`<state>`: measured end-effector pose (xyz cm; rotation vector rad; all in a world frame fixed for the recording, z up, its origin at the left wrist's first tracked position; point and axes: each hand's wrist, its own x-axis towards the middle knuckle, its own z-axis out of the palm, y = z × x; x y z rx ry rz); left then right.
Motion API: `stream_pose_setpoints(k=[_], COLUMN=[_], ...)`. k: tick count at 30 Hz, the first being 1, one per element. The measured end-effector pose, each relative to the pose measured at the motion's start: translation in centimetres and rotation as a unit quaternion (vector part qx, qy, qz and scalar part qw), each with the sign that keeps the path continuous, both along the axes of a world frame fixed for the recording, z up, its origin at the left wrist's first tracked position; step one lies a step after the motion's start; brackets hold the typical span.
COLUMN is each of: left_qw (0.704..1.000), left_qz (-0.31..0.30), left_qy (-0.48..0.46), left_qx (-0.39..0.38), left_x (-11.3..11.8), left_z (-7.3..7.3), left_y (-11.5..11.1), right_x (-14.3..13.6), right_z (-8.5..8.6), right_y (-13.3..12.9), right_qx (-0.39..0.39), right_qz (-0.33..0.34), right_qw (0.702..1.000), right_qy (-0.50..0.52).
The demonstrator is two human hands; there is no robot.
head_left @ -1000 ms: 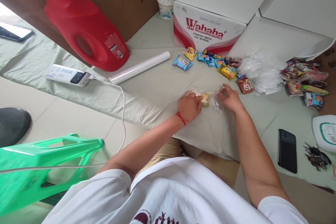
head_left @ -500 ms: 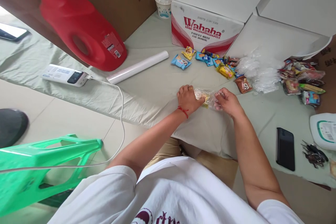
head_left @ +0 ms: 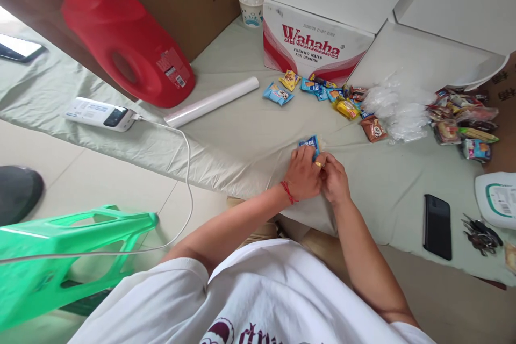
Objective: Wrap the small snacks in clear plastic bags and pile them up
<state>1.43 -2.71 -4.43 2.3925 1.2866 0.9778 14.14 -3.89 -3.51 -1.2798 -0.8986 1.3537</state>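
A small clear plastic bag (head_left: 320, 142) with a blue snack packet (head_left: 308, 143) in it stands out past my fingertips at the table's front. My left hand (head_left: 305, 173), with a ring and a red string bracelet, is closed round its near part. Pressed against the left fingers, my right hand (head_left: 335, 180) is closed in a pinch at the bag's near end. Fingers cover the lower part of the bag, so the rest of its contents is hidden. Beyond the hands lie a light blue snack packet (head_left: 278, 94) and a yellow one (head_left: 290, 80).
More wrapped snacks (head_left: 346, 108) and a heap of clear bags (head_left: 397, 110) lie toward the right. A white roll (head_left: 213, 102), power bank (head_left: 100, 114) and red jug (head_left: 133, 48) are on the left. A Wahaba-style water carton (head_left: 314, 40) stands behind; a black phone (head_left: 437, 227) lies right.
The bag has turned, so a blue packet shows where yellow contents showed before. My right hand has come in to the left, against my left hand, and both sit slightly nearer my body.
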Motion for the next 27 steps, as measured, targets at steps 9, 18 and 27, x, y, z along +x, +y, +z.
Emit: stream_pose_setpoints(k=[9, 18, 27], left_qw=[0.909, 0.638, 0.653], left_qz=[-0.078, 0.025, -0.128], left_qy=[-0.378, -0.603, -0.497], left_qx=[-0.156, -0.479, -0.557], left_x=[-1.7, -2.0, 1.5], left_z=[-0.8, 1.8, 1.1], left_y=[-1.5, 0.8, 4.2], right_x=[-0.3, -0.3, 10.8], right_z=[0.1, 0.1, 0.8], right_y=[-0.3, -1.9, -4.0], right_qx=[-0.018, -0.031, -0.016], right_qz=[-0.054, -0.027, -0.178], right_qw=[0.990, 0.997, 0.983], right_qy=[0.126, 0.062, -0.031])
